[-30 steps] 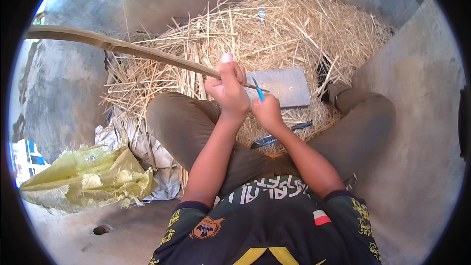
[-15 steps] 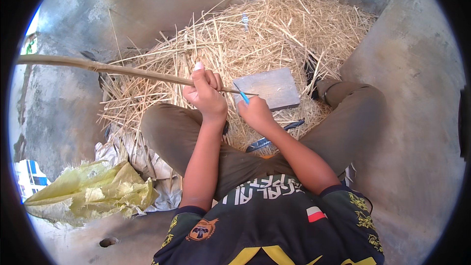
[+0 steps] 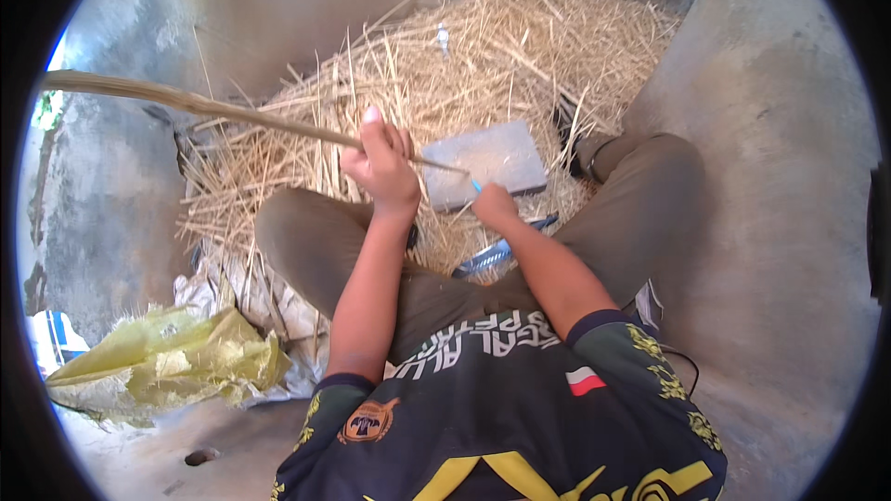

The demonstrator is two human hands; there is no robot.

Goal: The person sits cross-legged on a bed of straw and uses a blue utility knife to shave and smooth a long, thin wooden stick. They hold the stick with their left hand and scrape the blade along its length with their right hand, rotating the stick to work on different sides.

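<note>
A long, slim wooden stick (image 3: 232, 111) slants from the far left down to its thin tip over a grey, flat rectangular block (image 3: 506, 153). My left hand (image 3: 382, 167) is closed around the stick near its thin end, thumb pointing up. Just right of the tip, my right hand (image 3: 497, 207) is closed on a small tool with a blue handle (image 3: 476, 186); its blade is hardly visible now. The tool and the tip are a little apart. Shavings lie on the block.
Loose straw-like strips (image 3: 557, 46) are heaped ahead against concrete walls (image 3: 770, 176). A blue-and-black saw-like tool (image 3: 483, 260) lies between my legs. Torn yellow sacking (image 3: 176, 353) lies at the left, near a small hole (image 3: 200, 456).
My right hand has moved right with the blue tool, away from the stick, past its tip. The stick's far end sits higher. The whole view has shifted slightly.
</note>
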